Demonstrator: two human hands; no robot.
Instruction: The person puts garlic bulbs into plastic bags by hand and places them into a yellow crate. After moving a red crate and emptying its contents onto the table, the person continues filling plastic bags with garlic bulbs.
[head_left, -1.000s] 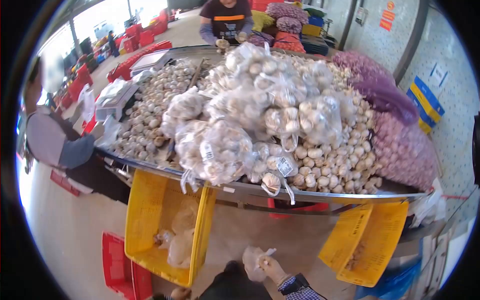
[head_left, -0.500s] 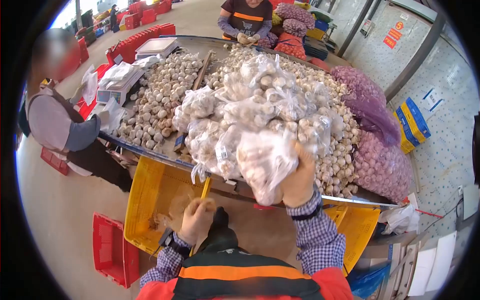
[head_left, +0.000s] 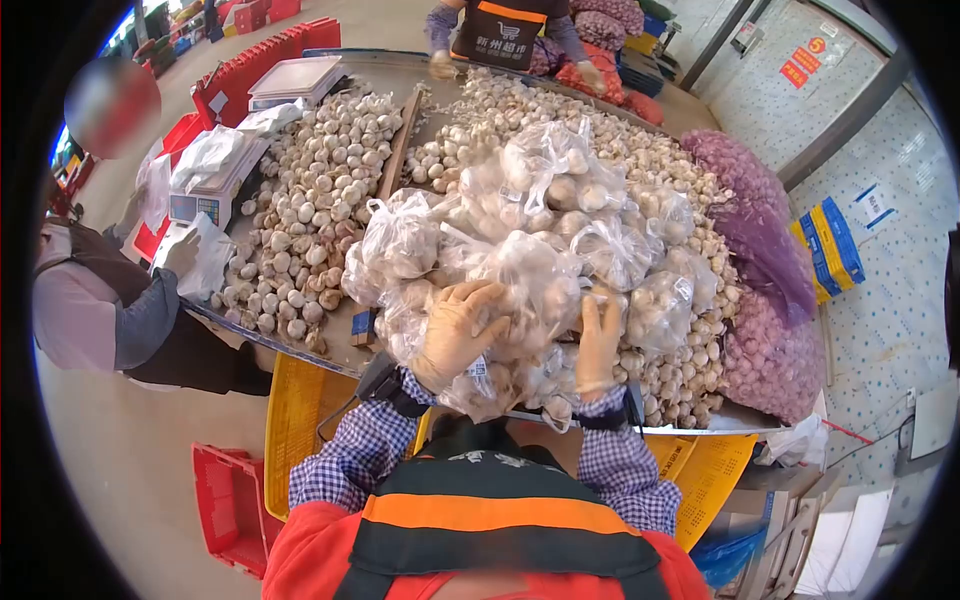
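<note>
My left hand (head_left: pixel 458 335), in a pale glove, rests against the left side of a clear plastic bag of garlic (head_left: pixel 535 285) on the front of the pile. Its fingers are apart and reach over the plastic. On the bag's right side is my right hand (head_left: pixel 598 342), also gloved, with fingers stretched upward and touching the bags there. More knotted bags of garlic (head_left: pixel 400 232) are heaped behind and beside it. A labelled bag (head_left: pixel 480 385) lies below my left hand at the table edge. Loose garlic bulbs (head_left: pixel 300 235) cover much of the table.
A wooden strip (head_left: pixel 402 145) divides the loose bulbs. Scales (head_left: pixel 205 195) stand at left, near a co-worker (head_left: pixel 140 310) holding plastic bags. Another person (head_left: pixel 500 35) stands across the table. Purple net sacks (head_left: pixel 770 350) lie at right. Yellow crates (head_left: pixel 290 430) sit below the table.
My right hand has let go of the bag of garlic, which now rests on the pile. My left hand has risen from below the table edge to the bags. The view has shifted slightly.
</note>
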